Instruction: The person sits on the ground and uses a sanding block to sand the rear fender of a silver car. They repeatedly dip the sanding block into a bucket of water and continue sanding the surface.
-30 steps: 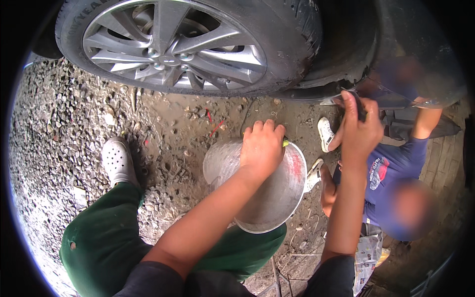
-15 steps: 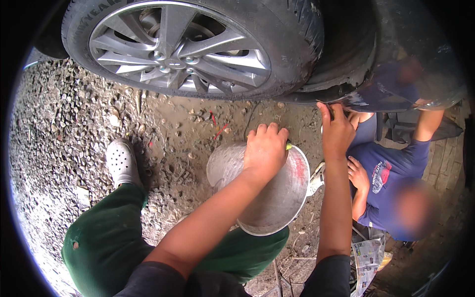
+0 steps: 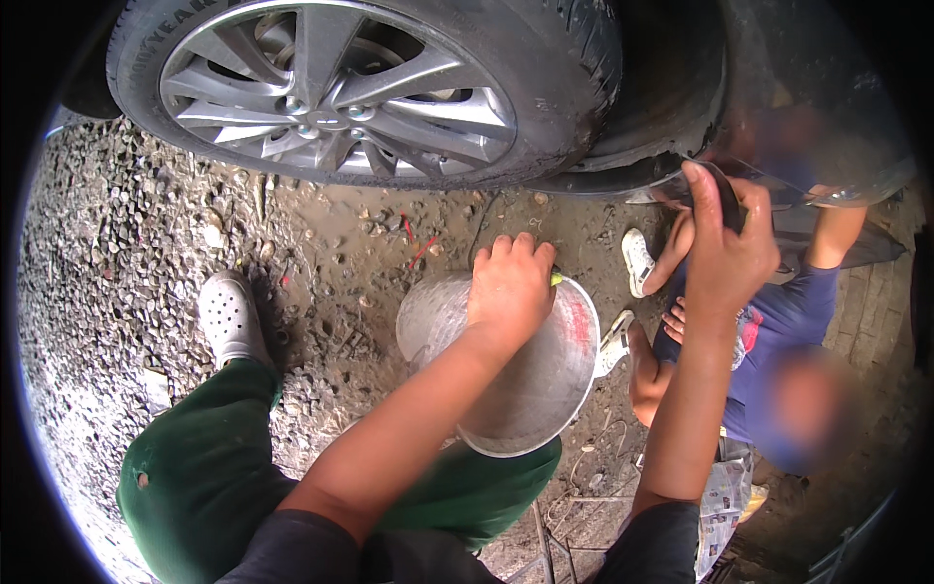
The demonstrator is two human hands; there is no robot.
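Note:
My left hand (image 3: 511, 287) is closed over the far side of a grey metal bucket (image 3: 530, 389), which tilts between my legs. A small yellow-green bit (image 3: 556, 278) peeks out beside that hand; what it belongs to is hidden. Up at the dark, shiny car body (image 3: 808, 117), just behind the wheel, my right hand (image 3: 735, 229) pinches a thin, dark, curved piece (image 3: 720, 195) between thumb and fingers. The piece is close to the lower edge of the body panel; I cannot tell whether it touches.
A car wheel (image 3: 326, 117) with silver spokes fills the top. On the right crouches a co-worker in a blue shirt (image 3: 803, 316), one hand on the car body. Wet gravel (image 3: 126, 263) covers the left. Newspaper (image 3: 720, 501) and a thin metal frame (image 3: 545, 545) lie at lower right.
My right hand has moved right and slightly down along the car body, showing the dark piece more fully. My left hand stays on the bucket. The whole view has shifted slightly.

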